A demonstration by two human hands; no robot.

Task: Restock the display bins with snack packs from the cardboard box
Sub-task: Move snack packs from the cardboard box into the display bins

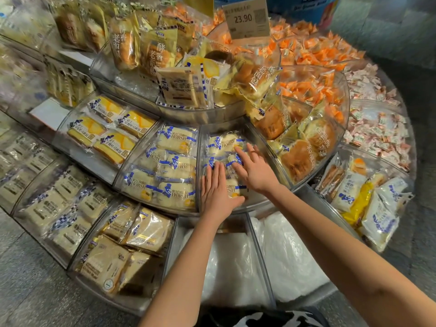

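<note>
We press our left hand [217,192] and right hand [253,172] flat, fingers straight and gripping nothing, on the HORSH bread packs [223,142]. These lie in the middle-tier clear wedge bin [221,127], beside a fuller neighbouring bin [127,166].

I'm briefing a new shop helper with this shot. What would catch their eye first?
The left hand and right hand, both laid flat on HORSH snack packs in a clear wedge bin at the display's centre. Behind them to the right, heaped orange-wrapped sweets glow beside a price sign reading 23.90.
</note>
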